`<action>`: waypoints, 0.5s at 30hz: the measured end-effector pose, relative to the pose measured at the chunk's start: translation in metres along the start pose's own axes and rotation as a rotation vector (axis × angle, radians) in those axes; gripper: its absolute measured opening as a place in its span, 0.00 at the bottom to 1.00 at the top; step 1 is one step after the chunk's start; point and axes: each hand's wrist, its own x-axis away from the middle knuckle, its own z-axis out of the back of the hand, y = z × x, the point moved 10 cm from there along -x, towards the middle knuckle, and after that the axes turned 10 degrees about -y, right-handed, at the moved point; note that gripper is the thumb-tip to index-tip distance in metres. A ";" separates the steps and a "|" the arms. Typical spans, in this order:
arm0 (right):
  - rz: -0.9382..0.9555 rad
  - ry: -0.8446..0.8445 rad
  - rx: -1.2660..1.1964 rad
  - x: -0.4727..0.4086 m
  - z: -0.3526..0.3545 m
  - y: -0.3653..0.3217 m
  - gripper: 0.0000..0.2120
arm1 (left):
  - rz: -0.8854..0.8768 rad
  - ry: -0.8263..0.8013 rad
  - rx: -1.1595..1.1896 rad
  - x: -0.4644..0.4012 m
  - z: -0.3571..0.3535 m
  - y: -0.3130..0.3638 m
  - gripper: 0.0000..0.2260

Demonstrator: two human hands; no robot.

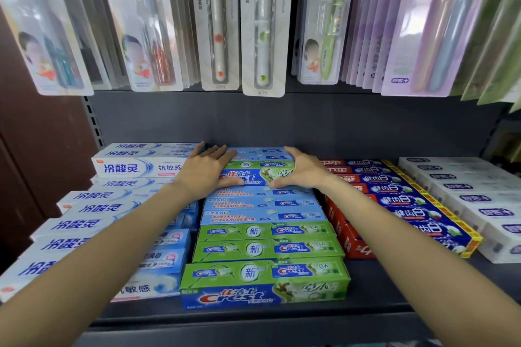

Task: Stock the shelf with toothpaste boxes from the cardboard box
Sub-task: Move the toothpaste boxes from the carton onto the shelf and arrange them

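A green and blue Crest toothpaste box (255, 175) lies on top of the Crest stack at the back of the dark shelf (282, 315). My left hand (204, 170) grips its left end, fingers spread over the top and reaching toward the shelf's back wall. My right hand (301, 169) grips its right end, thumb along the front edge. Below and in front, more Crest boxes (263, 273), blue ones and green ones, step down toward the shelf's front edge. The cardboard box is out of view.
White and blue toothpaste boxes (84, 208) are stacked at the left, red and blue ones (394, 203) at the right, white ones (473, 200) at the far right. Packaged toothbrushes (262, 22) hang on hooks above. A brown wall stands at the left.
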 end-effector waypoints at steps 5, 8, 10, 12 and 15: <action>0.014 0.026 -0.003 0.000 0.003 0.001 0.53 | -0.013 0.023 0.015 -0.001 0.002 0.002 0.58; 0.018 0.032 0.001 -0.001 0.005 0.000 0.52 | -0.017 0.017 0.025 -0.003 0.002 0.002 0.58; 0.014 0.031 -0.005 -0.001 0.006 0.000 0.52 | -0.016 0.013 0.022 -0.002 0.003 0.003 0.58; 0.006 0.031 -0.010 -0.001 0.005 0.001 0.51 | -0.014 0.016 0.012 -0.002 0.003 0.004 0.59; -0.001 0.027 -0.020 -0.001 0.004 0.001 0.51 | -0.013 0.010 0.015 -0.002 0.002 0.003 0.59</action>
